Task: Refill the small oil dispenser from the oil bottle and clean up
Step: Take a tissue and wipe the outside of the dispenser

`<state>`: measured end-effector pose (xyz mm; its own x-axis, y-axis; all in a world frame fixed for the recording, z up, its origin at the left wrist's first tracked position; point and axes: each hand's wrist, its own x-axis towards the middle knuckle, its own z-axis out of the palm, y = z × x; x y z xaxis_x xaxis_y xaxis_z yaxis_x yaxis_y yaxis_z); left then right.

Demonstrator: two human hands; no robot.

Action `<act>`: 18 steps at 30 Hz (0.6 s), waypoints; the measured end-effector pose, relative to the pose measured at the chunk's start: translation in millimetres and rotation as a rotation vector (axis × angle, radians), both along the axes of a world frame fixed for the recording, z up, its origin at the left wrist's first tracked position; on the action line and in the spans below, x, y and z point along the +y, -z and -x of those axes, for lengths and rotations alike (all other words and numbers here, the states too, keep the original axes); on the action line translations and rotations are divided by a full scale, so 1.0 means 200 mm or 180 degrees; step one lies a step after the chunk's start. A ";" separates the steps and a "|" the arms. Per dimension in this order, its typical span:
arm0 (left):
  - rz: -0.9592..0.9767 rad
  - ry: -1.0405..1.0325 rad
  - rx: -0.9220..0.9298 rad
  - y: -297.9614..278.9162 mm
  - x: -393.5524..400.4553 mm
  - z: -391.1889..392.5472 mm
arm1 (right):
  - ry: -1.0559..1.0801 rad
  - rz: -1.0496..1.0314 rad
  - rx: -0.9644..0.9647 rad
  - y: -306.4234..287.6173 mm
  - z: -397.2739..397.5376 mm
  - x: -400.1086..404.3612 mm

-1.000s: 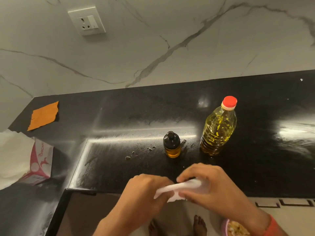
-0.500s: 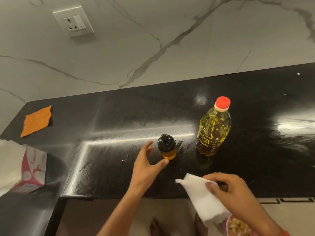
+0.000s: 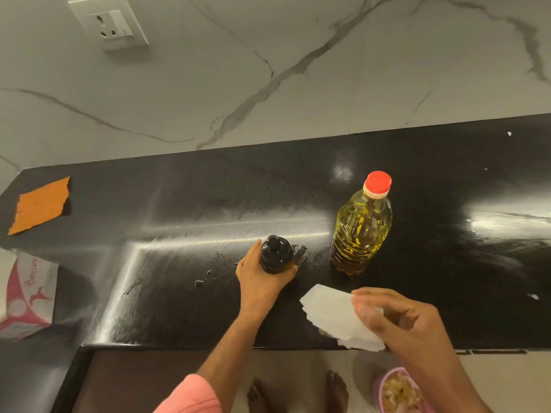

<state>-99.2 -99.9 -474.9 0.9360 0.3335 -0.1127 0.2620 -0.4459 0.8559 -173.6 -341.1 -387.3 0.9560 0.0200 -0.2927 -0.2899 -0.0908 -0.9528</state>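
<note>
Dim, warm indoor light. Strong white glare streaks on glossy black counter, brightest at right. Wide-angle bowing at edges. Slight softness overall, soft shadows near hands.

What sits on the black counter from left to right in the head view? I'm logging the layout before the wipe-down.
Orange cloth → spilled droplets → left hand gripping the small oil dispenser → oil bottle. The right hand holds a white tissue just in front of the bottle.

Pink sleeve on left arm; right forearm bare; feet bare.
</note>
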 end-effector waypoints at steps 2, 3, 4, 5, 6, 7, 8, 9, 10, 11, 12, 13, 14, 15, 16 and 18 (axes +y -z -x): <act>0.0245 -0.0028 -0.0002 -0.04 -0.01 0.01 | -0.0182 -0.0120 -0.0183 -0.01 0.00 0.00; 0.0373 -0.0077 0.0003 -0.07 -0.01 0.01 | -0.0269 -0.0233 -0.0288 -0.03 0.00 0.00; 0.0490 -0.0123 0.0025 -0.10 -0.01 0.02 | -0.0345 -0.0354 -0.0394 -0.05 0.01 0.00; 0.0573 -0.0127 0.0063 -0.14 0.00 0.03 | -0.0424 -0.0439 -0.0490 -0.07 0.01 0.01; 0.0685 -0.0095 0.0071 -0.17 0.00 0.04 | -0.0486 -0.0431 -0.0593 -0.09 0.01 0.02; 0.0777 -0.0052 0.0061 -0.22 0.01 0.05 | -0.0500 -0.0350 -0.0738 -0.11 0.01 0.03; 0.0882 -0.0026 0.0026 -0.27 0.01 0.06 | -0.0477 -0.0260 -0.0944 -0.13 0.01 0.04; 0.1002 -0.0008 -0.0003 -0.33 0.02 0.07 | -0.0433 -0.0212 -0.1186 -0.16 0.00 0.05; 0.1138 0.0028 -0.0055 -0.39 0.03 0.08 | -0.0403 -0.0129 -0.1482 -0.20 -0.01 0.06; 0.1281 0.0097 -0.0103 -0.46 0.03 0.10 | -0.0385 0.0026 -0.1828 -0.24 -0.02 0.08; 0.1424 0.0172 -0.0158 -0.52 0.02 0.12 | -0.0352 0.0227 -0.2161 -0.28 -0.04 0.10; 0.1545 0.0217 -0.0244 -0.58 0.02 0.14 | -0.0289 0.0377 -0.2422 -0.32 -0.07 0.12; 0.1635 0.0259 -0.0322 -0.63 0.02 0.16 | -0.0206 0.0457 -0.2576 -0.36 -0.10 0.15; 0.1728 0.0317 -0.0388 -0.67 0.03 0.18 | -0.0106 0.0515 -0.2700 -0.41 -0.13 0.17; 0.1831 0.0386 -0.0439 -0.71 0.03 0.19 | -0.0012 0.0617 -0.2840 -0.45 -0.17 0.20; 0.2096 0.0486 -0.0565 -0.78 0.04 0.21 | 0.0130 0.0985 -0.3186 -0.53 -0.23 0.25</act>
